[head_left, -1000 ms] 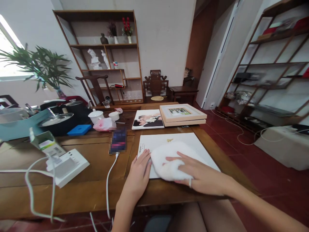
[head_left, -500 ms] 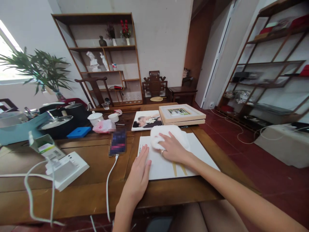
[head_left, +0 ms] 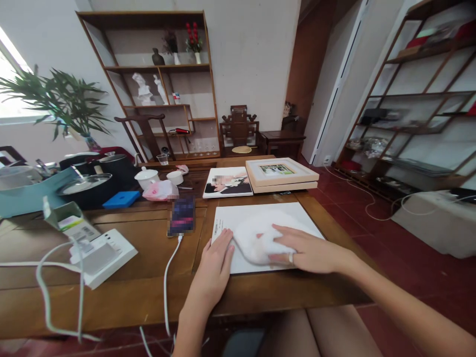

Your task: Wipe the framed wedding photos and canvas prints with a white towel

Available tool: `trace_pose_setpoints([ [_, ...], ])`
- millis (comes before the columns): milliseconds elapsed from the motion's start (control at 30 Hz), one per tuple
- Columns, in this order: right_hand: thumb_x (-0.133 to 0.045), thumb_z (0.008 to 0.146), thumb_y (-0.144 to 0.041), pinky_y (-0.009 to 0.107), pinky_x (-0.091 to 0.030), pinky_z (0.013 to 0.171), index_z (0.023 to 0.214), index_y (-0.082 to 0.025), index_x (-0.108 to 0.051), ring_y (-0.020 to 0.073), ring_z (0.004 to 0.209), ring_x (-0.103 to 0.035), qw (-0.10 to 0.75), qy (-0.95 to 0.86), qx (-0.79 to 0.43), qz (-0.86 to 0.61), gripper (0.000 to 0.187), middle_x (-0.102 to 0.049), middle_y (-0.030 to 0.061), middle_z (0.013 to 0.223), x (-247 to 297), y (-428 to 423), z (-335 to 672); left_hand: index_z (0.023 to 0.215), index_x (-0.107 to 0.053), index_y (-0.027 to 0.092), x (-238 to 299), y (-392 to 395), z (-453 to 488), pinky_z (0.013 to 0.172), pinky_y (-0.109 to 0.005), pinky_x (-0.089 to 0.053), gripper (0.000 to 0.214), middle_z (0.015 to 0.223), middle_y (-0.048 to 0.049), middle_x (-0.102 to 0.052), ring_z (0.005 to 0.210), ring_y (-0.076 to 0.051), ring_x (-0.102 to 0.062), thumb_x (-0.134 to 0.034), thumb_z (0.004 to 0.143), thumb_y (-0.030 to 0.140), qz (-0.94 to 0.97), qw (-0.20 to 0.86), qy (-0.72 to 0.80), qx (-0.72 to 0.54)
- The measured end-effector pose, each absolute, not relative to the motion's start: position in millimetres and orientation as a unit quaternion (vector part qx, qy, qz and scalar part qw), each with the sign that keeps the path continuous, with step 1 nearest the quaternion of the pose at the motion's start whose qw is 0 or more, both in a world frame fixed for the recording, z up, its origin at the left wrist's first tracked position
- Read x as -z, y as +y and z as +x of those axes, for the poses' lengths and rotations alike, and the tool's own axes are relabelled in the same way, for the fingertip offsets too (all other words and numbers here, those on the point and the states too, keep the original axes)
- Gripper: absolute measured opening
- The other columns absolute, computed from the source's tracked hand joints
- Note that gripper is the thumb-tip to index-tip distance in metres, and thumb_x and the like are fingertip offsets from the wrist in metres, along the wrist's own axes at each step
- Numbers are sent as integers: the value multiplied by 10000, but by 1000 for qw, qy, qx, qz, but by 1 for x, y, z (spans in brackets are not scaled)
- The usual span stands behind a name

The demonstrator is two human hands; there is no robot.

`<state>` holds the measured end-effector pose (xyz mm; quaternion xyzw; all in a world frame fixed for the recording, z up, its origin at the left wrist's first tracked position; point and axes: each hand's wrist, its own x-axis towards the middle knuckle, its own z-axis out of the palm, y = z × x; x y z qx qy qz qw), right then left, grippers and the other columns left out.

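Observation:
A flat white board (head_left: 301, 212) with small print at its left edge lies on the table in front of me. On its left edge rests my left hand (head_left: 215, 263), fingers stretched out flat, holding nothing. My right hand (head_left: 310, 250), with a ring on one finger, grips a fluffy white cloth (head_left: 255, 243). The cloth is pressed against the lower middle of the board and slightly blurred. It covers the two yellowish strips near the board's front edge.
Behind the board lie a photo panel (head_left: 227, 182) and stacked pale wooden frames (head_left: 282, 177). Left of it are a phone (head_left: 182, 216) on a white cable (head_left: 166, 287), a white box (head_left: 111, 258), a blue block (head_left: 121, 199) and a lidded pan (head_left: 85, 186).
My right hand has swept the cloth towards me, from the board's far part to its near edge. My left hand stays on the left edge.

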<state>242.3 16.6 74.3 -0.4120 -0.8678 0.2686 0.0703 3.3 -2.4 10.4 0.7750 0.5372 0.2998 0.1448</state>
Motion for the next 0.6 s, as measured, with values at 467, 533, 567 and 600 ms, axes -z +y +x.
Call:
trace_pose_setpoints([
  [467,-361,904,-442,399,-217,1040,1038,-202,-626,268,1128,-499,165,-878,-192,-405,382,-631,62,1155,-55,101,146,1271,-481,174,-9,0,2,1062,-478,-301,390,1363,-111,-470,1300,-228,-375,-365,908,261,791,119,537,-268],
  [533,-366,899,-447,397,-241,1024,1034,-192,-629,275,1119,-504,171,-875,-195,-410,390,-634,74,1146,-54,100,149,1278,-472,158,-10,0,1,1068,-475,-295,399,1370,-117,-460,1304,-225,-367,-358,911,264,791,121,538,-264],
  [567,-371,895,-455,400,-259,1013,1044,-187,-627,284,1130,-494,174,-870,-198,-417,399,-624,83,1162,-53,99,154,1277,-472,153,-10,0,1,1071,-470,-293,399,1372,-117,-457,1306,-221,-365,-356,912,266,792,122,537,-264],
  [600,-375,890,-467,402,-275,1003,1063,-183,-622,292,1147,-479,178,-863,-203,-427,414,-608,91,1188,-53,99,161,1272,-476,152,-10,-1,1,1074,-463,-293,396,1372,-117,-457,1306,-217,-364,-356,913,267,792,123,536,-267],
])
